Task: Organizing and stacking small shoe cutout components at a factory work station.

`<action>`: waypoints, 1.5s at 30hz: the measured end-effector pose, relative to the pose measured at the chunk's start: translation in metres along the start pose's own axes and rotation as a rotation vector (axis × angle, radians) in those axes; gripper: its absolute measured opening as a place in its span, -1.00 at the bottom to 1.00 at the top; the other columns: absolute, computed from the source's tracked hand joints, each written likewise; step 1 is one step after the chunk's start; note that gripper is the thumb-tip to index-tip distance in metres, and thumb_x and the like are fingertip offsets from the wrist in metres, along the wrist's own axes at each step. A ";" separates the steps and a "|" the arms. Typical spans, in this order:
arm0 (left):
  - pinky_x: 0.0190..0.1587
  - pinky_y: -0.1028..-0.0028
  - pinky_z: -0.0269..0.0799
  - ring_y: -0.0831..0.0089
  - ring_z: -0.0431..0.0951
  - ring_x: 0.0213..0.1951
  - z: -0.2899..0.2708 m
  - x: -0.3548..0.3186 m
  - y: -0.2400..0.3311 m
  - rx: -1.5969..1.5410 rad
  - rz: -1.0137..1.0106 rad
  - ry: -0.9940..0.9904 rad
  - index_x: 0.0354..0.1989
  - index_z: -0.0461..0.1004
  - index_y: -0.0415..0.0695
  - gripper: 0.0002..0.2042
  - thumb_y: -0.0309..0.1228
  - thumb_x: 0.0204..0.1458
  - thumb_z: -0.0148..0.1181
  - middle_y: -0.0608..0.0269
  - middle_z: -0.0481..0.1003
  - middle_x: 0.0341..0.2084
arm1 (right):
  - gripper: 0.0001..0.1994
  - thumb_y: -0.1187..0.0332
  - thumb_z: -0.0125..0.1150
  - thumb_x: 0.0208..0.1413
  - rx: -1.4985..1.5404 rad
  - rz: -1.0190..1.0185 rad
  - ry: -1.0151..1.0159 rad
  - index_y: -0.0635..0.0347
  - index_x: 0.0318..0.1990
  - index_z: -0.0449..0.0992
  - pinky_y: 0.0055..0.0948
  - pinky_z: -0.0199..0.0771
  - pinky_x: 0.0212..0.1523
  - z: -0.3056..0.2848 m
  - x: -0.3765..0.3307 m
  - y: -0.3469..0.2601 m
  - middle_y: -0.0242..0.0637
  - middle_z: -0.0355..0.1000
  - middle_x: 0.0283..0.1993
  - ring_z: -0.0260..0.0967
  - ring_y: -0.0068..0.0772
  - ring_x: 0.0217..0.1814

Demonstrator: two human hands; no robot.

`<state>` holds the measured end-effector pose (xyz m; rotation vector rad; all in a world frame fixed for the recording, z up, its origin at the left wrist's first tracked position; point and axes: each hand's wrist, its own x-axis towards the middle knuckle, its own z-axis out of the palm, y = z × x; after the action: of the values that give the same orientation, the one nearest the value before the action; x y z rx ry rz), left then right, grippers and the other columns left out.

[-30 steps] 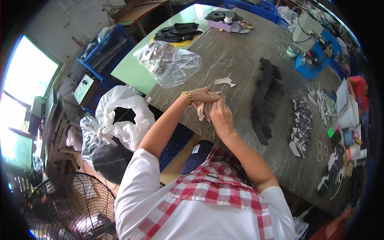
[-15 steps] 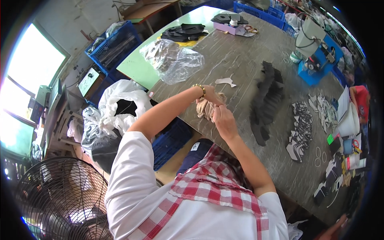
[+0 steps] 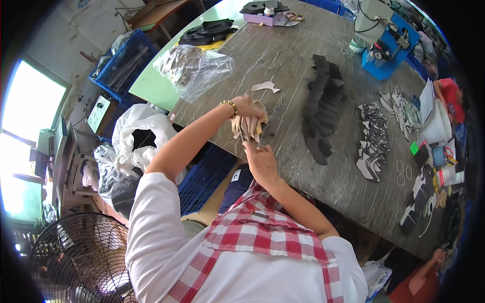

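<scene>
A bundle of tan, layered cut pieces (image 3: 247, 127) stands at the table's near left edge. My left hand (image 3: 248, 107), with a beaded bracelet at its wrist, is closed over the bundle's far side. Below the bundle, my right hand (image 3: 262, 164) has its fingers pinched together at the near edge; a thin pale strand seems to run from them to the bundle, too fine to make out. Beyond the bundle lies a single pale cut piece (image 3: 266, 87). To the right, a long fanned row of black pieces (image 3: 323, 108) rests on the table.
The dark table (image 3: 288, 55) also carries crumpled clear plastic (image 3: 202, 73), a row of grey-white pieces (image 3: 373, 141), rubber bands (image 3: 400, 179) and a blue machine (image 3: 386, 58). White plastic bags (image 3: 131, 134) stand left, above a black fan (image 3: 81, 257). A co-worker's arm (image 3: 427, 267) shows lower right.
My right hand has drawn back toward me from the bundle's side to below its near edge. The bundle's layers now show more openly under my left hand. The whole view has shifted slightly.
</scene>
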<state>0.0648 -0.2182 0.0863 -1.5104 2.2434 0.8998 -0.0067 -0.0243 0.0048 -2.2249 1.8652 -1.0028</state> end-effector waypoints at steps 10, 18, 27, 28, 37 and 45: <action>-0.08 0.33 0.50 0.17 0.52 -0.04 0.029 -0.033 -0.018 -0.258 0.209 0.221 0.14 0.25 -0.22 -0.23 0.00 -0.24 0.29 -0.04 0.48 -0.11 | -0.85 0.40 0.09 0.01 -0.269 -0.272 -0.054 0.03 -0.22 0.43 -0.41 0.27 -0.21 -0.004 0.006 0.016 -0.35 0.42 -0.60 0.44 -0.37 -0.47; -0.01 0.13 0.41 -0.07 0.47 -0.07 0.075 -0.052 0.003 -0.259 0.507 0.704 0.08 0.25 -0.17 -0.27 -0.25 -0.37 0.41 -0.13 0.46 -0.17 | -0.85 0.39 0.12 -0.05 -0.276 -0.275 0.066 0.06 -0.28 0.50 -0.34 0.29 -0.25 0.021 0.011 0.022 -0.29 0.49 -0.41 0.47 -0.33 -0.32; -0.14 0.31 0.52 0.29 0.57 -0.22 0.041 -0.030 -0.021 -1.006 0.410 0.346 0.03 0.27 -0.18 -0.42 -0.36 -0.19 0.38 0.08 0.49 -0.20 | -0.83 0.43 0.08 -0.03 -0.177 -0.219 0.138 0.07 -0.25 0.48 -0.37 0.29 -0.17 -0.016 0.017 0.016 -0.30 0.47 -0.33 0.42 -0.36 -0.20; -0.13 0.32 0.53 0.38 0.56 -0.20 0.036 -0.028 -0.024 -1.463 0.368 0.139 0.00 0.29 -0.22 -0.52 -0.40 -0.11 0.31 0.11 0.50 -0.18 | -0.83 0.43 0.08 -0.03 -0.184 -0.205 0.144 0.07 -0.25 0.48 -0.37 0.29 -0.17 -0.026 0.015 0.021 -0.30 0.47 -0.33 0.42 -0.36 -0.20; -0.14 0.29 0.53 0.19 0.59 -0.18 0.006 -0.041 -0.052 -1.120 0.482 0.358 0.07 0.28 -0.17 -0.51 -0.35 -0.05 0.26 0.05 0.51 -0.12 | -0.96 0.47 0.14 0.02 -0.263 0.348 0.308 0.17 -0.35 0.48 -0.25 0.31 -0.21 -0.163 -0.072 0.112 -0.26 0.38 -0.37 0.32 -0.15 -0.25; -0.06 0.22 0.46 0.08 0.56 -0.13 -0.007 0.016 -0.057 -0.061 0.319 0.264 0.16 0.21 -0.07 -0.13 -0.26 -0.46 0.51 -0.07 0.54 -0.23 | -0.89 0.40 0.16 0.05 -0.704 0.851 0.378 0.23 -0.34 0.57 -0.12 0.34 -0.08 -0.281 -0.149 0.244 -0.08 0.41 -0.19 0.34 0.00 -0.04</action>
<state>0.1110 -0.2489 0.0633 -1.3880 2.7284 0.9055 -0.3675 0.1437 0.0524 -1.1250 3.2698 -0.6654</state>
